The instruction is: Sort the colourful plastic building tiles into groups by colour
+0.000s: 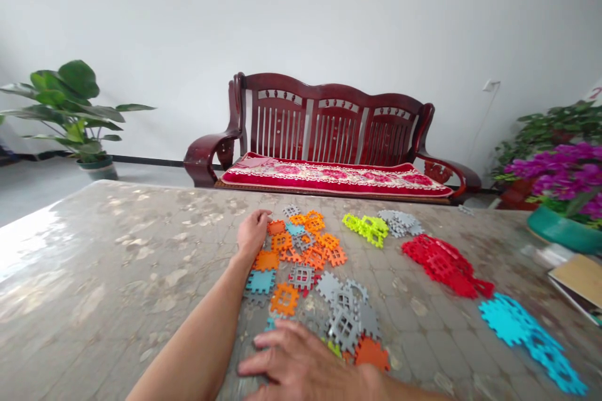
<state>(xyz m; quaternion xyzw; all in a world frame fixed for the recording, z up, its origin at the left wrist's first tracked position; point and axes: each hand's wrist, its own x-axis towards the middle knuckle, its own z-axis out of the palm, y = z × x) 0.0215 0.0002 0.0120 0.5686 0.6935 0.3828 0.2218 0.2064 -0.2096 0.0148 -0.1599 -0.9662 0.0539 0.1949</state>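
My left hand (253, 230) reaches to the far left edge of a loose heap of orange interlocking puzzle tiles (281, 242). Its fingers bend loosely to the right beside the tiles, and I see no piece in them. Close to me, my right hand (301, 363) lies low over the near end of the heap with fingers spread, partly covering some pieces. Blue tiles (260, 282) and a grey window-shaped tile (301, 276) are mixed in. Grey tiles (345, 313) pile up ahead of the right hand, with an orange-red tile (371, 354) beside them.
Sorted by colour to the right lie yellow-green tiles (369, 227), more grey tiles (402, 223), red tiles (442, 264) and bright blue tiles (529, 338). A teal flowerpot (562, 232) and a notebook (578, 279) occupy the right edge. Behind the table (141, 263) stands a wooden bench (329, 119).
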